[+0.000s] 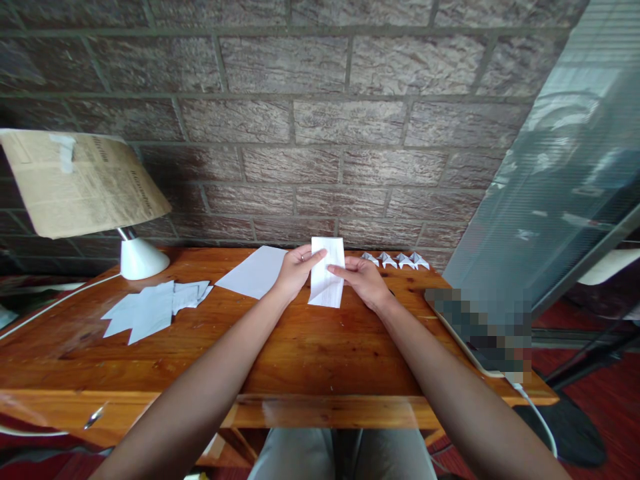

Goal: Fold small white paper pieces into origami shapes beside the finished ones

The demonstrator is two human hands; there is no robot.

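A folded white paper (327, 277) stands nearly upright above the wooden table (300, 347), held between both hands. My left hand (293, 273) pinches its upper left edge, with a ring on one finger. My right hand (363, 280) grips its right side, thumb pressed on the front. A flat white sheet (253, 271) lies just left of my left hand. Several small folded paper figures (395, 260) sit in a row at the table's back edge, right of my hands.
A pile of white paper pieces (150, 307) lies at the left. A desk lamp (80, 193) with a newspaper shade stands at the back left, its cord trailing off. A blurred flat device (480, 327) with a cable sits at the right edge. A brick wall is behind.
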